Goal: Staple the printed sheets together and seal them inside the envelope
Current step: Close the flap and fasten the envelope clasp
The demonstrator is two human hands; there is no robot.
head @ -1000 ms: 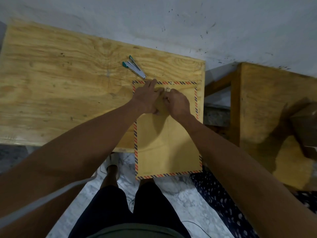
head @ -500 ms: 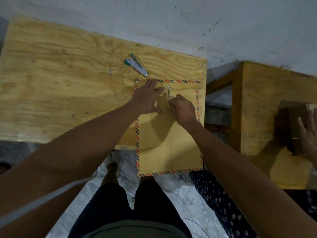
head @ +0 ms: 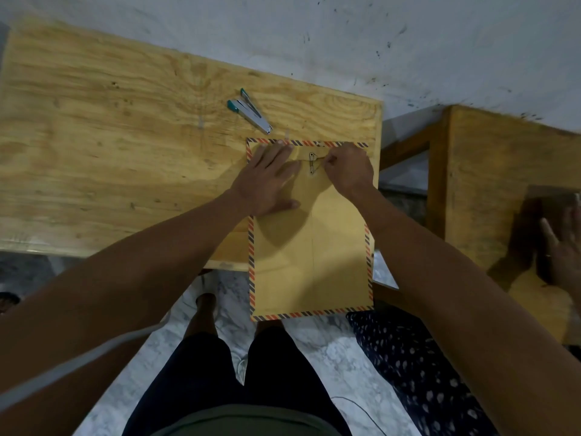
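Envelope (head: 311, 247) overhangs table (head: 125, 152) near edge — hands pinning, pinching string (head: 317, 160)

The left hand (head: 267, 180) covers the upper left part of the envelope (head: 311, 247), including part of the flap. The right hand (head: 347, 171) covers the upper right part and hides part of the striped border. The right fingertips (head: 328, 159) conceal the end of the closure string (head: 316, 163); the string itself is too thin to trace. The printed sheets are not visible. Both forearms are cut off by the lower frame edge. A second person's hand (head: 562, 247) at the right edge is blurred and partly cropped. The stapler (head: 250, 111) detail is too small to resolve.
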